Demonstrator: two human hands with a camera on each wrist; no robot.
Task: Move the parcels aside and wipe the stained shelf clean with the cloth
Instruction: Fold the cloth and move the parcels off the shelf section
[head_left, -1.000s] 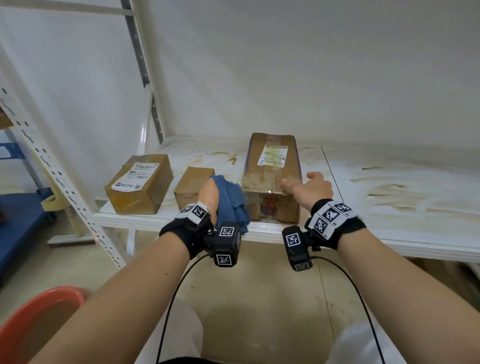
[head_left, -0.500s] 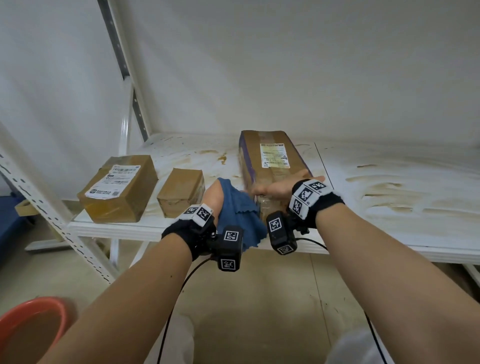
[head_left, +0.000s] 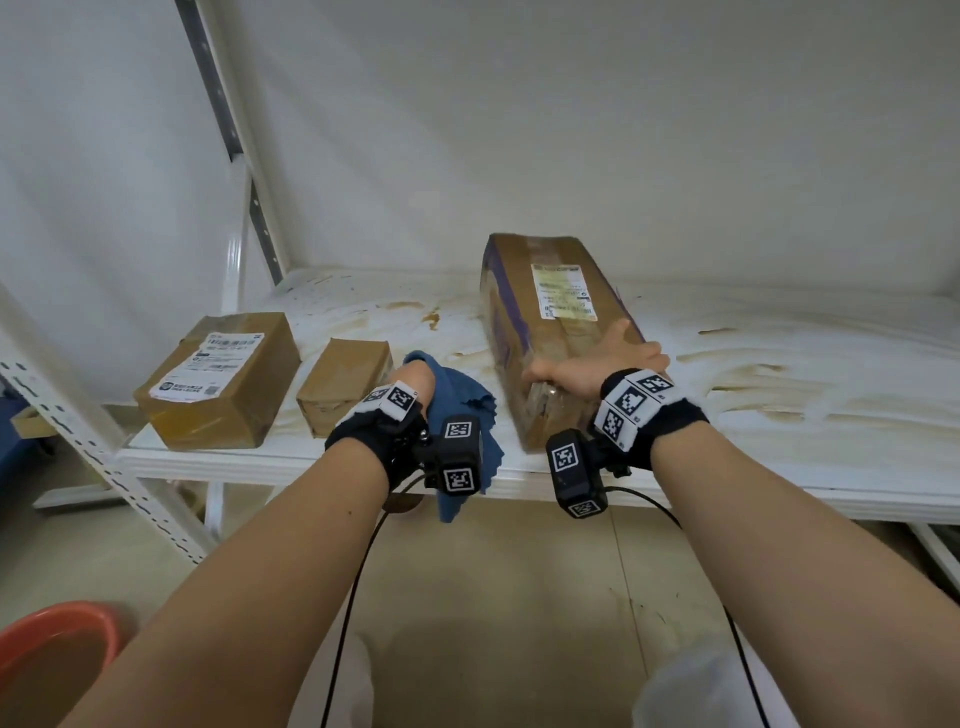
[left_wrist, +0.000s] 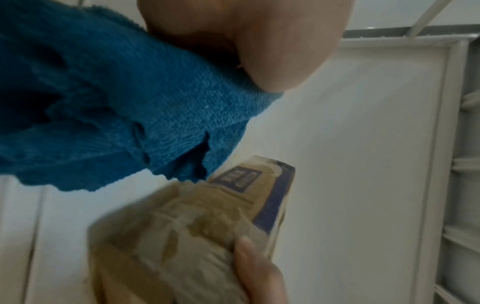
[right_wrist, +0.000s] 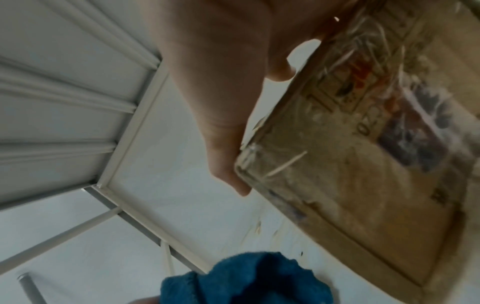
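A long brown parcel with a white label lies slanted on the white stained shelf. My right hand grips its near end, thumb at the left corner and fingers spread over the top. The left wrist view shows that thumb on the parcel; the right wrist view shows the hand along the parcel's edge. My left hand holds a bunched blue cloth at the shelf's front edge, left of the long parcel. The cloth hangs from the fist.
Two smaller parcels stand on the shelf's left end: a labelled one and a plain one. Brown smears cover the shelf to the right. A perforated upright stands at the left. A red basin sits on the floor.
My right hand shifted from the long parcel's right side to across its near end, and the parcel turned, near end to the right. The left hand kept the cloth.
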